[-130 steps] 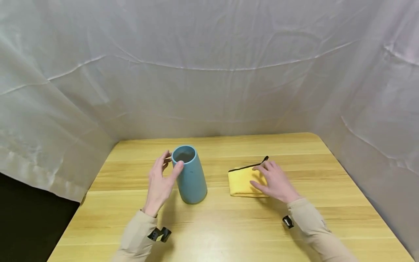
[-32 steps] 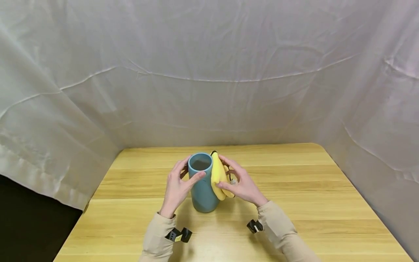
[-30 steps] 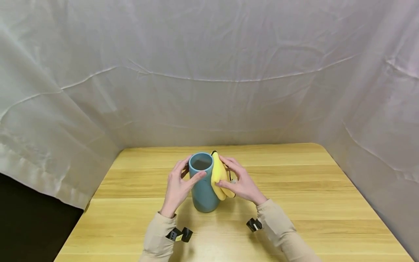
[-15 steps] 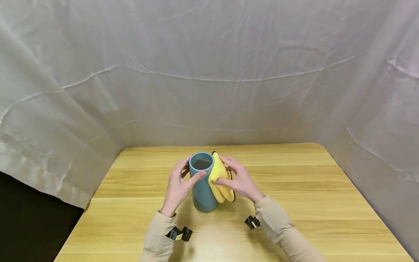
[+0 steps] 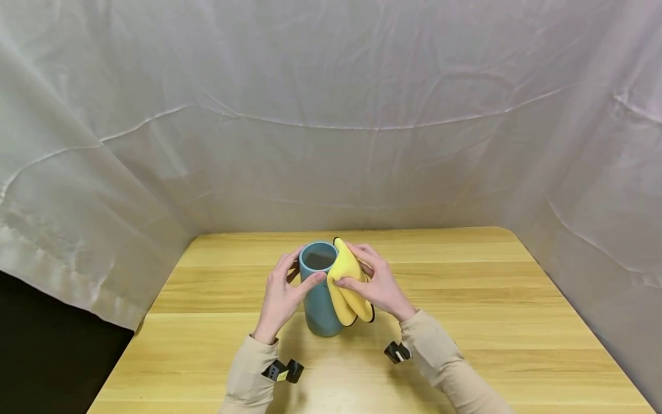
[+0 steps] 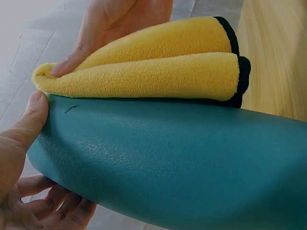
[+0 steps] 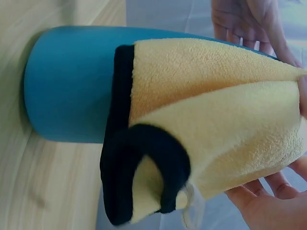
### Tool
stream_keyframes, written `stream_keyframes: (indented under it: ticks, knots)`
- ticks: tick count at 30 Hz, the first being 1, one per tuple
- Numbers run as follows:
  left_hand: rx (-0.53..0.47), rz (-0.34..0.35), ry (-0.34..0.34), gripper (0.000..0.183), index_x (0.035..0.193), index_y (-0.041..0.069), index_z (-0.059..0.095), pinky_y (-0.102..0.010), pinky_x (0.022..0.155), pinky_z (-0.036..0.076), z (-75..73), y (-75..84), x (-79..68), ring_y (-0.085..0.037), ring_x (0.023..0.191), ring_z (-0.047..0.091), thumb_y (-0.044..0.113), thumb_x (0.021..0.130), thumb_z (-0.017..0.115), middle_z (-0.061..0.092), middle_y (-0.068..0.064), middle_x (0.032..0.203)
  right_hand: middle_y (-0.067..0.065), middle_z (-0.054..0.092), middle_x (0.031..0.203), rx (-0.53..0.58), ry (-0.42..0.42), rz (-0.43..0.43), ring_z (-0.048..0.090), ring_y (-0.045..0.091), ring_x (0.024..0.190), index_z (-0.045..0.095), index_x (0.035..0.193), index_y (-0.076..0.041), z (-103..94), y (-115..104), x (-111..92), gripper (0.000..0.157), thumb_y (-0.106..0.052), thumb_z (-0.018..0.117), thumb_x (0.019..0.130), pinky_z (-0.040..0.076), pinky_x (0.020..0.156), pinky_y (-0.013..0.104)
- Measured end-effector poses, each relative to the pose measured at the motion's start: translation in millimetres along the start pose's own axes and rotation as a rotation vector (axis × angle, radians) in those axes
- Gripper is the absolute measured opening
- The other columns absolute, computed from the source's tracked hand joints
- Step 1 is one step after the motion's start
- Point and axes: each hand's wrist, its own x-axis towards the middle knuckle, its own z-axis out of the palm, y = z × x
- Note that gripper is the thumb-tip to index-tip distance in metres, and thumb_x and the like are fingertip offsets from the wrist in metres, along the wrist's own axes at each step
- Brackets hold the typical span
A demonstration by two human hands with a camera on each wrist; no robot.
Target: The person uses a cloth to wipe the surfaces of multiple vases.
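Note:
A tall blue vase (image 5: 319,310), narrower at its round mouth, stands upright on the wooden table. My left hand (image 5: 281,292) holds it near the rim, thumb in front and fingers round the far side. Against the vase's right side lies a folded yellow cloth (image 5: 343,270) with black edging. My right hand (image 5: 380,286) pinches this cloth near the top, thumb towards me. In the left wrist view a small dark mark (image 6: 72,109) shows on the vase just below the cloth. The right wrist view shows the cloth's black edging (image 7: 123,86) and a clear tag (image 7: 193,206).
The light wooden table (image 5: 491,322) extends around the vase. A pale grey curtain (image 5: 341,161) hangs behind the table and along both sides. A black area (image 5: 46,345) lies beyond the table's left edge.
My right hand has taken the cloth from the table and brought it against the vase. In the last second, cloth and thumb shift slightly left across the vase; my left hand keeps its hold.

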Motion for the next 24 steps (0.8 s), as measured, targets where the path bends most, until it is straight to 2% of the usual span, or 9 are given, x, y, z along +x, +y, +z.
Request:
stream_keyframes:
  ticks: [3,7,11,14,17,22,24]
  knots:
    - [-0.005,0.000,-0.002,0.061,0.139,0.012,0.060,-0.051,0.106,0.052,0.0,0.2,0.2,-0.030,0.114,0.065,0.018,0.083,0.084,0.064,-0.012,0.114,0.012,0.058,0.123,-0.014,0.001,0.013,0.057,0.012,0.111,0.052,0.147,-0.008,-0.4,-1.0,0.0,0.073,-0.004,0.083,0.080,0.052,0.107,0.037]
    - [-0.007,0.005,-0.005,0.061,0.139,0.012,0.060,-0.051,0.106,0.052,0.1,-0.2,0.3,-0.030,0.114,0.065,0.017,0.083,0.084,0.064,-0.013,0.115,0.009,0.061,0.117,-0.091,0.001,0.027,0.056,0.013,0.105,0.054,0.146,-0.011,-1.7,1.6,-2.4,0.073,-0.010,0.084,0.080,0.052,0.100,0.038]
    - [-0.007,0.009,-0.002,0.061,0.139,0.012,0.060,-0.050,0.106,0.052,0.1,-0.9,0.4,-0.030,0.115,0.065,0.018,0.083,0.084,0.064,-0.013,0.117,0.009,0.062,0.118,-0.155,-0.060,0.008,0.056,0.017,0.107,0.053,0.146,-0.009,-5.4,11.0,-8.4,0.071,-0.014,0.084,0.082,0.049,0.096,0.036]
    - [-0.002,0.004,-0.002,0.062,0.140,0.012,0.059,-0.050,0.107,0.052,-0.3,-0.6,0.1,-0.030,0.116,0.065,0.018,0.083,0.084,0.064,-0.012,0.118,0.010,0.058,0.126,-0.130,-0.143,0.019,0.055,0.018,0.116,0.050,0.148,-0.007,-8.2,23.2,-15.6,0.070,-0.013,0.080,0.085,0.047,0.102,0.035]
    - [0.005,-0.003,-0.002,0.063,0.140,0.012,0.059,-0.051,0.107,0.052,-0.9,0.3,0.2,-0.031,0.117,0.065,0.018,0.083,0.084,0.064,-0.012,0.119,0.013,0.056,0.130,-0.088,-0.186,0.038,0.055,0.018,0.122,0.047,0.150,-0.005,-7.2,39.7,-22.8,0.072,-0.010,0.079,0.086,0.046,0.110,0.038]
    - [0.000,-0.006,-0.010,0.063,0.141,0.013,0.058,-0.051,0.107,0.051,-1.2,-0.1,1.0,-0.031,0.117,0.065,0.018,0.083,0.084,0.064,-0.013,0.121,0.015,0.058,0.127,-0.078,-0.147,0.057,0.055,0.010,0.117,0.045,0.150,-0.003,-1.2,62.1,-30.5,0.079,-0.008,0.083,0.082,0.047,0.112,0.045]
    - [-0.002,-0.011,-0.013,0.064,0.141,0.013,0.058,-0.051,0.108,0.051,-1.5,-0.3,1.0,-0.031,0.118,0.065,0.018,0.083,0.084,0.064,-0.013,0.121,0.013,0.059,0.126,-0.090,-0.127,0.065,0.054,0.008,0.115,0.047,0.150,-0.004,0.7,65.3,-31.8,0.079,-0.010,0.084,0.081,0.048,0.111,0.043]
